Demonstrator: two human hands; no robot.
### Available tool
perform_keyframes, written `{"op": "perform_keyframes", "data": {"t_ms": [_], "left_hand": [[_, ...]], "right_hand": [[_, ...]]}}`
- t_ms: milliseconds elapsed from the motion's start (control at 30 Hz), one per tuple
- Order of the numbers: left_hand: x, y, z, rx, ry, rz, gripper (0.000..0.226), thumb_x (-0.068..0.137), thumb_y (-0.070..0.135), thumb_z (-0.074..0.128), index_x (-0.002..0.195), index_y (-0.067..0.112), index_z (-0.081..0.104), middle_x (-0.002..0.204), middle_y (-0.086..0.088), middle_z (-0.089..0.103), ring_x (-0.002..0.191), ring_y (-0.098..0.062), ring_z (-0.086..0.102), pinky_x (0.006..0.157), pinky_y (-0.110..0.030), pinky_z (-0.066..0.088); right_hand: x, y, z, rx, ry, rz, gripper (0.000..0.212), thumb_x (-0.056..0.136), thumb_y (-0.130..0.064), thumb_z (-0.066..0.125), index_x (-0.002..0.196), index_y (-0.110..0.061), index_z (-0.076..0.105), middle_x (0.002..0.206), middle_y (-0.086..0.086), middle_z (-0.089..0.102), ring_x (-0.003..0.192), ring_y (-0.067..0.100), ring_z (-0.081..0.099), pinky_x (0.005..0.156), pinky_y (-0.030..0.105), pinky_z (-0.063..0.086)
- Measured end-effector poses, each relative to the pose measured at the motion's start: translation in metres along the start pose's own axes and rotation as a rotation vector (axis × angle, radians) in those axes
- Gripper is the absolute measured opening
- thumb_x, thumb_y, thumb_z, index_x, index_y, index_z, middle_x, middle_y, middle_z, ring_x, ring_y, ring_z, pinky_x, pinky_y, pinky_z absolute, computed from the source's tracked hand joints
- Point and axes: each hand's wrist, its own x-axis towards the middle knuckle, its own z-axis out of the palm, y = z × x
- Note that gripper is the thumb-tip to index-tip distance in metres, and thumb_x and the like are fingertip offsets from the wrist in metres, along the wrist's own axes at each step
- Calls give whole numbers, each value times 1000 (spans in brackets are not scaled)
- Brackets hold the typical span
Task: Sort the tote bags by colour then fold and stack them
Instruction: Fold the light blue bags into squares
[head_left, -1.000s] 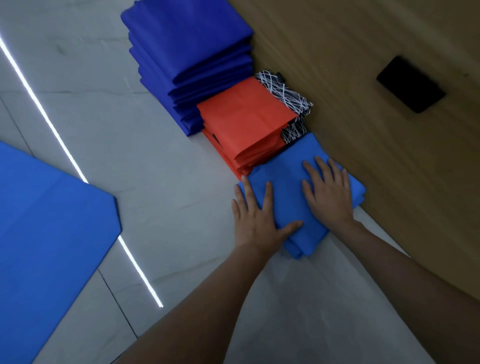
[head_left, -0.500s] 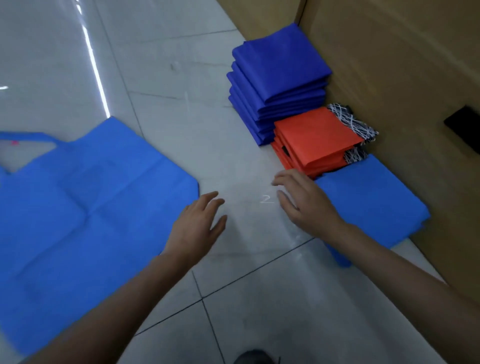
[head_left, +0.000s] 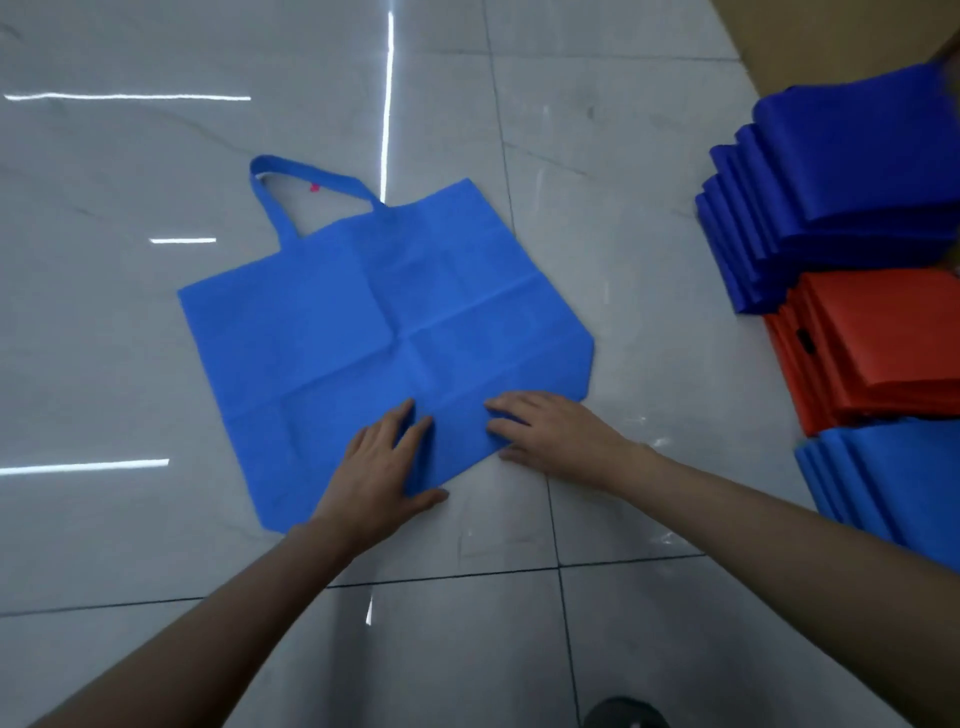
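A light blue tote bag (head_left: 363, 317) lies flat and unfolded on the floor, its handle pointing away from me. My left hand (head_left: 382, 473) rests on the bag's near edge with fingers straight. My right hand (head_left: 550, 431) touches the near right corner, fingers slightly bent on the cloth. At the right stand three folded stacks: dark blue bags (head_left: 841, 192), orange bags (head_left: 878, 343), and light blue bags (head_left: 893, 483).
Grey glossy floor tiles (head_left: 623, 260) surround the bag. A wooden wall panel (head_left: 821, 36) runs behind the stacks at the top right. A dark shoe tip (head_left: 623, 714) shows at the bottom edge.
My view swung left from the stacks to the flat bag. Both hands left the folded light blue bag and came down on the unfolded bag's near edge.
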Motion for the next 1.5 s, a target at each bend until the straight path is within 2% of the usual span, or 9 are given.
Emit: {"op": "perform_keyframes", "data": {"t_ms": [433,567,700,900,1000,1133,1233,1400,1500], "left_hand": [[-53,-74,-21,-18,33,97,64,92,59,30,140,18,41,145,-2,42,134,-17,32,112,-26,11],[-51,-86,-30,-123,122,41,50,86,33,35,129,18,55,132,-2,56,121,-22,50,101,-25,30],[-38,-84,-53,-311,302,-117,25,93,18,51,112,10,66,88,3,65,76,-7,56,68,-6,38],[-25,-91,-84,-442,303,-130,37,88,44,57,89,9,67,70,-14,62,58,-15,49,58,-26,38],[-21,-95,-98,-664,269,-187,27,75,45,74,95,28,68,91,9,70,82,-1,61,70,-9,41],[-18,-101,-103,-722,226,-227,39,76,40,76,109,45,57,105,38,60,105,19,50,89,-14,36],[-8,-99,-96,-858,275,-250,36,85,33,64,120,31,57,112,21,65,107,5,58,95,-25,42],[17,-90,-79,-909,447,-389,27,93,38,54,116,24,54,109,10,63,100,-6,59,86,-29,46],[30,-88,-73,-830,456,-456,30,92,41,55,93,11,51,86,-4,58,79,-22,53,69,-36,44]], "right_hand": [[6,-24,-3,-149,313,253,8,83,-8,51,84,-13,45,62,2,49,50,21,49,37,25,27],[-8,-27,-8,41,185,251,26,97,-32,36,89,-13,52,72,1,57,60,21,56,41,26,36],[-36,-16,-22,195,-7,298,60,89,-58,42,120,-9,57,112,5,65,100,16,56,86,29,46],[-54,15,-49,515,156,786,32,80,9,59,106,-7,70,105,8,69,94,15,63,85,18,43],[-48,24,-64,823,332,1001,19,89,-17,64,70,-16,62,65,-3,53,59,6,43,57,22,34],[-38,32,-81,1027,497,1085,23,85,-22,68,69,-8,59,71,2,58,59,6,54,54,17,43],[-31,37,-88,1157,569,1107,21,82,-31,69,82,-11,63,86,2,66,78,13,63,66,19,52],[-35,43,-72,1357,590,1119,76,48,-72,74,107,-25,63,111,-9,68,101,10,64,85,30,51],[-41,37,-55,1368,586,1146,57,67,-63,70,112,-29,59,114,-10,66,105,9,62,85,27,49]]}}
